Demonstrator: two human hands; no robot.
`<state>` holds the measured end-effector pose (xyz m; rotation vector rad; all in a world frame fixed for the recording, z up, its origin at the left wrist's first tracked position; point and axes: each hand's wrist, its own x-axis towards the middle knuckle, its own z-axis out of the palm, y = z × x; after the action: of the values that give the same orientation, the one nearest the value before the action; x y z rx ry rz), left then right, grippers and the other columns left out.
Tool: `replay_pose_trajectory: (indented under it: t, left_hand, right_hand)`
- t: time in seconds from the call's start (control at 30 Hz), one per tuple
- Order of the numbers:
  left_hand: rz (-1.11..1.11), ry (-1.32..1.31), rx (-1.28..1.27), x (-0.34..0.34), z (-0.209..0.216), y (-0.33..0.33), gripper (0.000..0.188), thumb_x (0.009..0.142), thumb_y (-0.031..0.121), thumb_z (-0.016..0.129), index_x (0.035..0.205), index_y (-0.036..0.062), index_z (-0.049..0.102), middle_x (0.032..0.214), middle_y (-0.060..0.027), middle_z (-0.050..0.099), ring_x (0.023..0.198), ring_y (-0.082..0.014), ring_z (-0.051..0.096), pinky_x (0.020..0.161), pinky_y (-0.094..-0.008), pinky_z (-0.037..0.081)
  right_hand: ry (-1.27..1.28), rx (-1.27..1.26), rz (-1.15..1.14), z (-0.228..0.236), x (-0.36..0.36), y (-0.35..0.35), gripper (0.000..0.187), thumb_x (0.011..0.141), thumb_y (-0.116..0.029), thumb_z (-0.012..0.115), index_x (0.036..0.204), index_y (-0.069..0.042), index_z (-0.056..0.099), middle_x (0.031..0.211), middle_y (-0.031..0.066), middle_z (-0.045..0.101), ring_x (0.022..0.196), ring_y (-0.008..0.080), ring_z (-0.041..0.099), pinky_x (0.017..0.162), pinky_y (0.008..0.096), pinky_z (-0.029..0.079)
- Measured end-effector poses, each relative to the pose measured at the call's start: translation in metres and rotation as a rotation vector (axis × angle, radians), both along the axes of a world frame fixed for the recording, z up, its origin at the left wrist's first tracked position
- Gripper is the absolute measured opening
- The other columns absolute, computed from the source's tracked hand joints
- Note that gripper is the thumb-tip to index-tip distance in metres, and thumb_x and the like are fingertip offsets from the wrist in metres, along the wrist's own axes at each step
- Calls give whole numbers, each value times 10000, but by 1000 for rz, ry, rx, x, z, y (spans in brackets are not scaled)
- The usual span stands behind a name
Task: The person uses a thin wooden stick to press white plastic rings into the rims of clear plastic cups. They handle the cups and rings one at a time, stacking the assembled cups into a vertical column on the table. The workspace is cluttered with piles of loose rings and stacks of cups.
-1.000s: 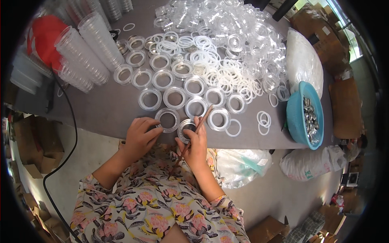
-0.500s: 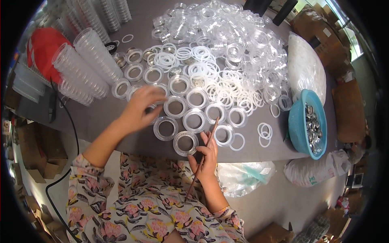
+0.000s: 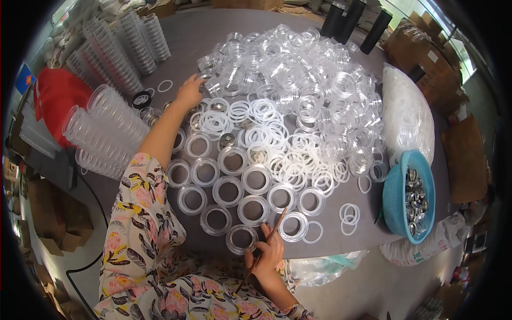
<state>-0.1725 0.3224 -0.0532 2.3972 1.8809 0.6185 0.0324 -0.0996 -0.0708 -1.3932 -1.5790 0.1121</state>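
Note:
My left hand [image 3: 190,92] reaches far out to the left edge of a heap of clear plastic rings [image 3: 282,69]. Its fingers are stretched out, with the tips at a clear ring there; whether they touch it is hard to see. Near the table's front edge, my right hand [image 3: 270,254] is closed around a thin brown stick [image 3: 278,220], held at a slant with its upper end by a clear ring [image 3: 294,238]. Several more clear rings [image 3: 227,201] lie flat in rows before me. Behind them are flat white rings [image 3: 296,168] and a few metal mesh discs [image 3: 227,140].
Stacked clear plastic cups [image 3: 101,138] and a red cloth [image 3: 58,101] stand at left. On the right are a blue basket [image 3: 392,200] of metal parts and a filled clear bag [image 3: 408,117]. Black cylinders [image 3: 352,21] stand at the back.
My left hand has moved from above the near rings out to the far heap's left edge. My right hand keeps the stick in nearly the same spot. The view has tilted upward.

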Motion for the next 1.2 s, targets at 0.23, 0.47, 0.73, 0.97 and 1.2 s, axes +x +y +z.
replay_pose_trajectory:
  t: [0.23, 0.47, 0.73, 0.97, 1.2]
  left_hand:
    - [190, -216, -123, 6, 31, -8, 284, 735, 165, 632, 1009, 96, 603, 1106, -111, 547, 1026, -268, 518, 865, -347, 403]
    - [-63, -1147, -157, 15, 73, -122, 203, 784, 191, 623, 924, 46, 601, 867, -3, 574, 850, -95, 495, 800, -222, 370]
    - [-693, -348, -63, -24, 92, -347, 225, 554, 39, 737, 752, 93, 645, 804, -10, 631, 1037, -249, 518, 949, -461, 291]
    - [-540, -192, -228, -51, 51, -388, 190, 584, 114, 741, 747, 138, 647, 789, 36, 600, 1041, -250, 501, 987, -503, 208]
    - [-555, -103, -42, -45, 53, -367, 209, 601, 140, 736, 786, 145, 639, 839, 23, 579, 985, -224, 502, 985, -522, 190]
  right_hand:
    - [-34, 12, 6, 0, 1, 1, 259, 748, -284, 598, 834, -66, 487, 1068, 218, 563, 963, 392, 539, 822, 463, 408]
    - [-11, 23, 27, 2, 0, 2, 321, 644, -201, 701, 843, -75, 483, 1114, 202, 550, 991, 371, 526, 831, 439, 417]
    - [23, 64, 44, -3, -1, -1, 355, 615, -171, 722, 839, -70, 467, 1127, 203, 539, 938, 361, 554, 761, 397, 449]
    - [-5, 87, 2, -5, -4, -3, 336, 641, -178, 700, 859, -70, 468, 1098, 206, 559, 915, 336, 564, 726, 362, 449]
    - [-19, 89, -10, -5, -3, -3, 320, 660, -187, 691, 852, -69, 464, 1085, 199, 568, 893, 333, 572, 715, 357, 451]
